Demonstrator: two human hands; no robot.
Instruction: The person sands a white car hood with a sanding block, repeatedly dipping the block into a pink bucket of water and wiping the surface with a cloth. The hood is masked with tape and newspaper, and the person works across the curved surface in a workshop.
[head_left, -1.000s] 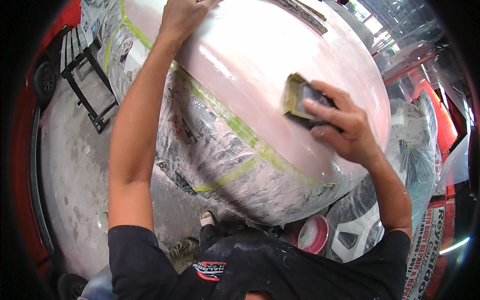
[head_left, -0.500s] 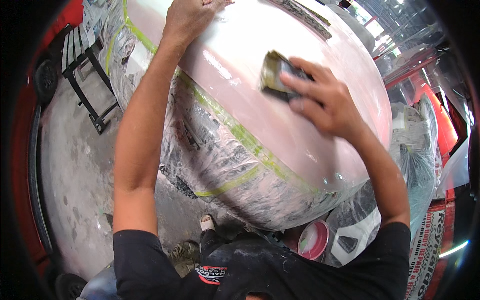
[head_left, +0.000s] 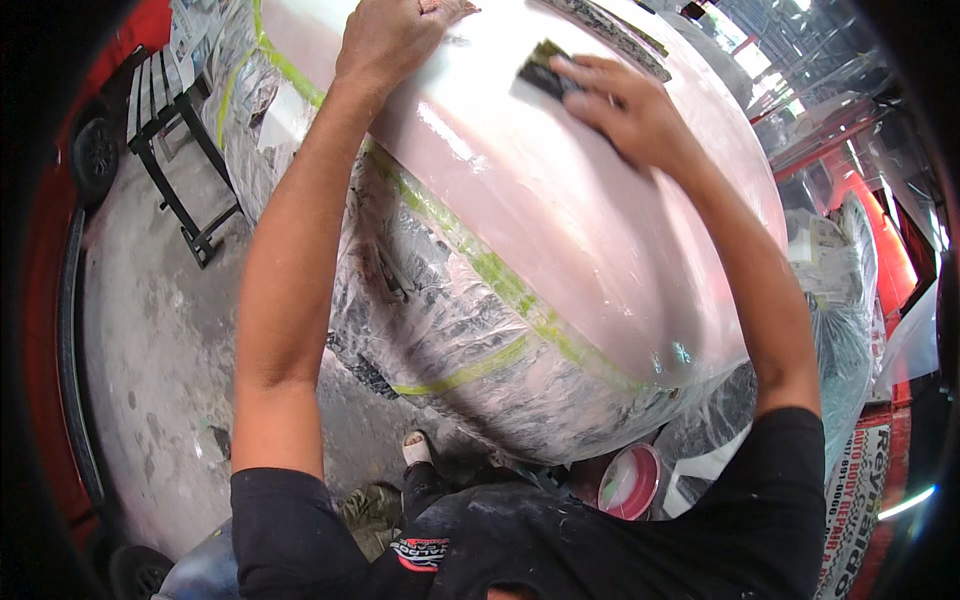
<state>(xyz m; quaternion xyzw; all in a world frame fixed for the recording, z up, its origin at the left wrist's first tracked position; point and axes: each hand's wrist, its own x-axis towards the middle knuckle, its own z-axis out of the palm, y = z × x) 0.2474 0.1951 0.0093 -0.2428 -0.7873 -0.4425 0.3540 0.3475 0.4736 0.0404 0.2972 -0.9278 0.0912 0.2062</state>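
Observation:
My right hand (head_left: 625, 110) grips a dark sanding block (head_left: 541, 76) with an olive-brown edge, pressed against a curved white-and-pink car panel (head_left: 520, 210). The panel looks wet and shiny, with a pale cloudy patch toward its far part. My left hand (head_left: 392, 45) rests at the panel's far left, its fingers curled and partly cut off by the upper edge of the view. Something small and reddish shows at those fingers; I cannot make out what it is. Yellow-green masking tape (head_left: 490, 268) borders the panel, joining it to crinkled plastic sheeting (head_left: 440, 320).
A pink bucket (head_left: 652, 482) of whitish liquid stands low at the near right. Dark long strips (head_left: 610, 35) lie on the panel's far part. At the left are a black slatted stand (head_left: 165, 140) and a red car (head_left: 50, 330). Plastic-draped things (head_left: 835, 260) crowd the right side.
My right hand and the sanding block have moved up and away from me across the panel. My left hand has shifted only slightly to the right.

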